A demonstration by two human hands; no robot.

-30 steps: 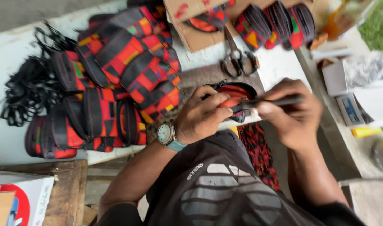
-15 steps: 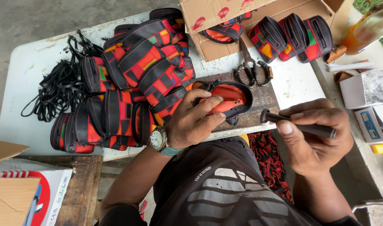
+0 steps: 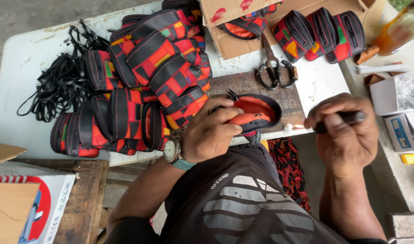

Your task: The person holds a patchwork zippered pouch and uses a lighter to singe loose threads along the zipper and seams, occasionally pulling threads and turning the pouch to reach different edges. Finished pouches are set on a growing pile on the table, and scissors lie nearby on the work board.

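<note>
My left hand (image 3: pixel 211 134), with a wristwatch on the wrist, presses down on an open black pouch with orange-red lining (image 3: pixel 256 114). The pouch rests on a dark wooden block (image 3: pixel 261 86) at the table's near edge. My right hand (image 3: pixel 345 135) is off to the right of the pouch, away from the table edge, closed around a dark rod-like tool (image 3: pixel 349 118). The tool's tip points left toward the pouch but does not touch it.
A heap of black, red and orange pouches (image 3: pixel 148 77) fills the white table (image 3: pixel 26 58), with black straps (image 3: pixel 57 88) to its left. Black scissors (image 3: pixel 274 72), a cardboard box (image 3: pixel 243 27) and three more pouches (image 3: pixel 320 34) lie behind. Small boxes (image 3: pixel 397 108) sit right.
My right hand has drawn the tool back from the pouch, out to the right and lower. My left hand stays pressed on the pouch. The view has shifted slightly.
</note>
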